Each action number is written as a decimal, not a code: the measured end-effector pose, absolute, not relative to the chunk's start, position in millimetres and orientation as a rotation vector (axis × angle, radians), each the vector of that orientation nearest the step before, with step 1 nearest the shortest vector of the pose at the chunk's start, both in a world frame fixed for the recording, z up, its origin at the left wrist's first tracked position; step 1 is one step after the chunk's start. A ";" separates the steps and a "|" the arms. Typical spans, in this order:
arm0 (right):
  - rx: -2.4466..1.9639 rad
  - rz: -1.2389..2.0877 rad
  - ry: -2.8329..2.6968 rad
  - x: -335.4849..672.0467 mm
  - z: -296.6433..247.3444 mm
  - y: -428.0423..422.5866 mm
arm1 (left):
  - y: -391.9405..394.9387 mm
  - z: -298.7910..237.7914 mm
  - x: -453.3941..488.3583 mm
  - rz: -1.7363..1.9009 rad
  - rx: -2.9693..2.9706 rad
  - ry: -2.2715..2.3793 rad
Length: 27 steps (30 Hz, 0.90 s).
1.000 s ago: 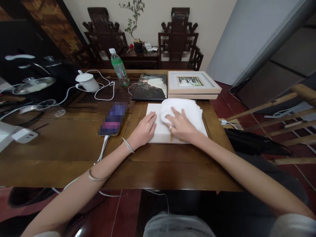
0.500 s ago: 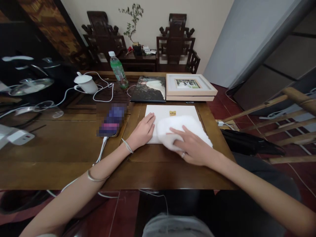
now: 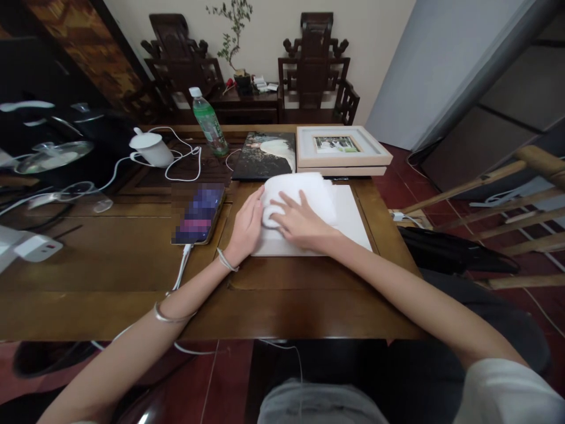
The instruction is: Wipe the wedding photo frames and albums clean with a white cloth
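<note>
A folded white fluffy cloth (image 3: 315, 191) lies over the upper left part of a flat white board (image 3: 351, 221). My right hand (image 3: 300, 222) presses down on the cloth with its fingers spread across it and the cloth bunched around them. At the board's left edge, my left hand (image 3: 248, 221) rests with fingers stretched out, its fingertips beside the cloth. Whether those fingertips touch the cloth, I cannot tell. The cloth and my right hand cover much of the board, and the small yellow cat-face mark is hidden.
Behind the board lie a dark picture panel (image 3: 251, 162) and stacked light wood frames (image 3: 375, 156). A charging phone (image 3: 200, 215) lies left of my left hand. Farther back stand a green-labelled bottle (image 3: 209, 123) and a white lidded cup (image 3: 152, 150) amid white cables. The wooden table's (image 3: 309, 306) edge faces me.
My right hand has slid the cloth left and away from me across the board, covering the yellow mark. My left hand has turned slightly and shifted left; the board's right side now shows.
</note>
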State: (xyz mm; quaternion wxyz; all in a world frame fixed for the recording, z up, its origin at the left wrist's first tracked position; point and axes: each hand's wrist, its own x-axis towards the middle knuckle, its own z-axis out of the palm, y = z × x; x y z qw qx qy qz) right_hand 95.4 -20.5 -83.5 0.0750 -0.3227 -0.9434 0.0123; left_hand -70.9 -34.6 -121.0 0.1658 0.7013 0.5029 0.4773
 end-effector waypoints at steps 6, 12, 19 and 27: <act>-0.515 0.263 -2.990 117.3 -67.1 -77.7 | -33.1 -121.4 -72.1 1.339 1.927 1.456; -0.641 0.482 -3.042 152.7 -42.0 -98.9 | -34.1 -124.7 -67.5 1.099 2.125 1.457; -1.116 0.285 -2.862 154.7 -51.2 -43.8 | -29.9 -136.0 -71.0 0.852 2.307 1.460; -1.243 0.405 -2.506 96.2 -65.8 22.7 | -31.9 -130.9 -69.5 0.822 2.395 1.449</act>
